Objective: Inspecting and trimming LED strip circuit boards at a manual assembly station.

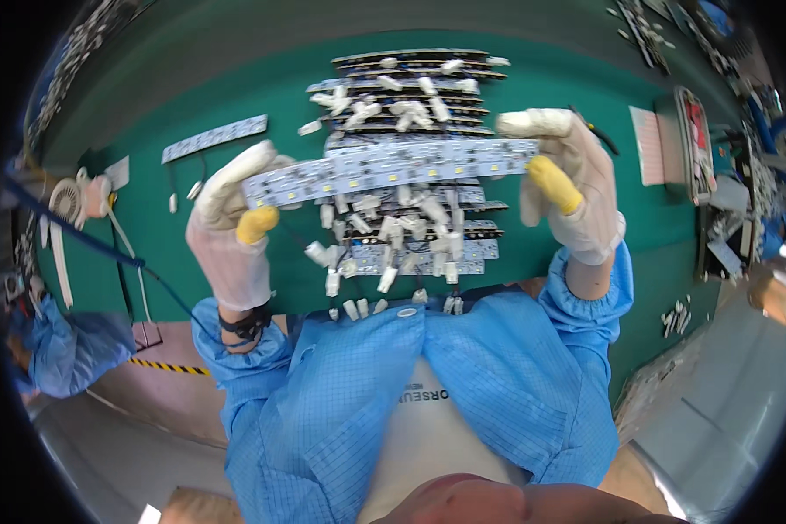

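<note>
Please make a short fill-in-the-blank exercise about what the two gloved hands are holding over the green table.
1. The left hand and the right hand hold one long white LED strip board by its two ____.
2. Both thumbs wear ____ finger covers.
3. Below the held board lies a stack of similar boards with small white ____ on short wires.
4. A single strip board lies apart on the green table, toward the person's ____.

Missing words: ends; yellow; connectors; left

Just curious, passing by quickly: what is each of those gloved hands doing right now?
Left hand: closed on the left end of the long white LED strip board.
Right hand: closed on the same board's right end.
</note>
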The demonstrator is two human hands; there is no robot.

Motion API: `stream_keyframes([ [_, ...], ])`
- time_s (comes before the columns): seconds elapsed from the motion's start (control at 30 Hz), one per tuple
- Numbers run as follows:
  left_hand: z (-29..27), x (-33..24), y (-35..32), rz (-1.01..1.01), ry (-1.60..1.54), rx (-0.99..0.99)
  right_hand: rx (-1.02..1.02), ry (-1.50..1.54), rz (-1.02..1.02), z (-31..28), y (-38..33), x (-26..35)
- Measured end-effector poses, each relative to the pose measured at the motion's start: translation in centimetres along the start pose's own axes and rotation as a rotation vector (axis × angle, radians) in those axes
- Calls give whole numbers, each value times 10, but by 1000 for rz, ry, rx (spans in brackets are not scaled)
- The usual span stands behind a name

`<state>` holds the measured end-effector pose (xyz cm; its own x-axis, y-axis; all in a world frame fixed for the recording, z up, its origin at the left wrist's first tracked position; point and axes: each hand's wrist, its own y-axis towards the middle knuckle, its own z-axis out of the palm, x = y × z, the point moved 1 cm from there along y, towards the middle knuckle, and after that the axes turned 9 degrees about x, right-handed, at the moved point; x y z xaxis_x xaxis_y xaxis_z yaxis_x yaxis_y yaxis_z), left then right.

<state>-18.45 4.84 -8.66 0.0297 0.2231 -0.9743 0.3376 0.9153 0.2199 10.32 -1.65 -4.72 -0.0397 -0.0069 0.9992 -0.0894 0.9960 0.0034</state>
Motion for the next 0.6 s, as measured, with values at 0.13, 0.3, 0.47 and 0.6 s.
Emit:
stream_keyframes([
  [0.13,5,-7,1,89,-7,80,-19,-67,27,-7,3,-6],
  [0.3,-3,-3,8,390,221,205,22,-124,-71,-13,11,-20],
  [0.47,1,-9,15,-20,112,24,-13,-124,6,4,0,6],
  [0.6,-4,-7,11,21,207,48,-20,-56,-14,9,-4,6],
])
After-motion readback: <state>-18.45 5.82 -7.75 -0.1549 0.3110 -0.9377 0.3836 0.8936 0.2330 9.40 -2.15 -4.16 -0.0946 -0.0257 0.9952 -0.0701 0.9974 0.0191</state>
